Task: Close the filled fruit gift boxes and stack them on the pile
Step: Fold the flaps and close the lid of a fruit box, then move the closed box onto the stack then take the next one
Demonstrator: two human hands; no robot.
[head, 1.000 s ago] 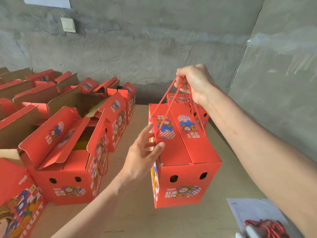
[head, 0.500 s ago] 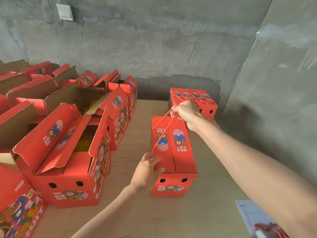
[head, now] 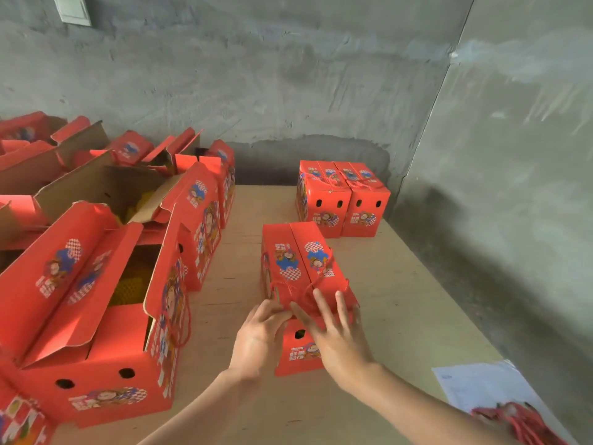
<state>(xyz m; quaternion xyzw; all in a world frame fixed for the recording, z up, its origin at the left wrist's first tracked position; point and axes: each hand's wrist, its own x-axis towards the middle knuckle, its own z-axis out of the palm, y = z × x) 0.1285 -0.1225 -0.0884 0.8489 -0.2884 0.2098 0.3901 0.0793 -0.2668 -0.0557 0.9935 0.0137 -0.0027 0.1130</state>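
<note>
The closed gift box (head: 305, 277) stands on the counter (head: 404, 300) in the middle of the view, long side running away from the person, both lid flaps shut. Its red cord handle (head: 285, 285) lies slack across the near part of the lid.

Both hands are at the box's near end. The left hand (head: 260, 338) has its fingers straight and close together, tips touching the near left corner of the lid. The right hand (head: 340, 342) has its fingers straight and spread apart, lying flat over the near edge of the lid. Neither hand grips anything.

At 1 o'clock from this box, tight in the wall corner, two closed boxes (head: 343, 203) stand side by side and touching, with a strip of bare counter between them and the held box.

From 9 to 11 o'clock a crowd of open boxes fills the left of the counter. The nearest open box (head: 96, 332) has its flaps raised and something yellow (head: 131, 284) inside. The next open box (head: 202, 220) behind it stands nearest the closed one, a narrow lane of counter between them.

At 4 o'clock a white paper sheet (head: 481, 390) lies on the counter edge, with a bundle of red cords (head: 519, 422) on its near corner. A wall switch (head: 72, 9) sits high at 11 o'clock.
</note>
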